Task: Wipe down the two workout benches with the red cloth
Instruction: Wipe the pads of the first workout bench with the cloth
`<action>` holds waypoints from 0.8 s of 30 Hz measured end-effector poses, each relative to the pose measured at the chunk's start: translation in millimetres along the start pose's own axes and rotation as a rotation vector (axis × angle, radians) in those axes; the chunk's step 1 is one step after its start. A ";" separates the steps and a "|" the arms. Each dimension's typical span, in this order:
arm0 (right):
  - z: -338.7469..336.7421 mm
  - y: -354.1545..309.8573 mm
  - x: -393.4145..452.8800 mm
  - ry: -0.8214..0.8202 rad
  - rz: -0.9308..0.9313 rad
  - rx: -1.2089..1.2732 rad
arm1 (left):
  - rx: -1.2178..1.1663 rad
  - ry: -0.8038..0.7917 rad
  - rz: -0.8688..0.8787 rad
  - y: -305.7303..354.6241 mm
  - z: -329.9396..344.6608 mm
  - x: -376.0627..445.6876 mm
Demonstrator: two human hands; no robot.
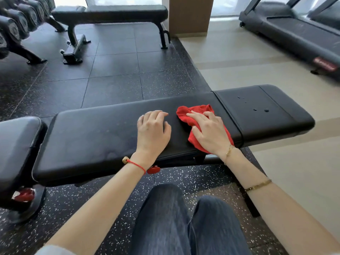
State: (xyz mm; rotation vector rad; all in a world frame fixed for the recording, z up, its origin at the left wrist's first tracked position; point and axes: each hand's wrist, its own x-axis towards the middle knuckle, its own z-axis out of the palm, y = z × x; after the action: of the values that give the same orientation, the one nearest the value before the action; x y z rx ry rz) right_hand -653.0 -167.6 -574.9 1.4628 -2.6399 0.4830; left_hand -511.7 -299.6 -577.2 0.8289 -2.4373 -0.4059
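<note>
Pressed flat beneath the spread, mostly straight fingers of the right hand (209, 131), the red cloth (195, 115) is held down on the long black pad of the near bench (92, 133), close to the seam where the shorter seat pad (265, 115) begins. The cloth is bunched, with crumpled folds showing past the fingertips and a strip showing under the wrist at the pad's near edge. The left hand (153, 127) is rested on the same pad just beside the cloth, its fingers loosely curled with the tips on the vinyl and nothing held in them. A few water droplets (260, 109) are seen on the seat pad, apart from the cloth. A red cord bracelet (137, 165) is worn on the left wrist and a thin gold chain (229, 151) on the right, with a second gold band (257, 185) further up the right forearm. The second bench (117, 12) is set well apart at the far side of the dark speckled floor (114, 74), near a rack of dumbbells (14, 24). A treadmill (294, 34) is placed on the pale floor at the right. Blue trouser legs (184, 223) are visible at the bottom.
</note>
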 end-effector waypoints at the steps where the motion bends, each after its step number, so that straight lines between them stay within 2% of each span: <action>1: -2.9 6.0 2.6 0.019 0.020 -0.016 | -0.002 -0.016 0.011 3.9 4.7 2.0; 6: -22.8 49.8 12.5 0.049 0.170 -0.125 | -0.024 -0.100 0.083 29.3 26.8 11.1; 15: -26.2 71.0 0.4 -0.082 0.253 -0.128 | -0.023 -0.209 0.148 73.2 65.8 28.6; 24: -23.1 108.0 40.5 -0.055 0.372 -0.013 | 0.089 -0.173 0.115 82.3 80.6 28.1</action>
State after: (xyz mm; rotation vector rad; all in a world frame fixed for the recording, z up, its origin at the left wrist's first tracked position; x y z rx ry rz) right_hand -767.2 -139.9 -568.9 0.9915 -2.9629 0.4554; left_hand -615.5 -245.5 -596.4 0.7113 -2.6649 -0.3404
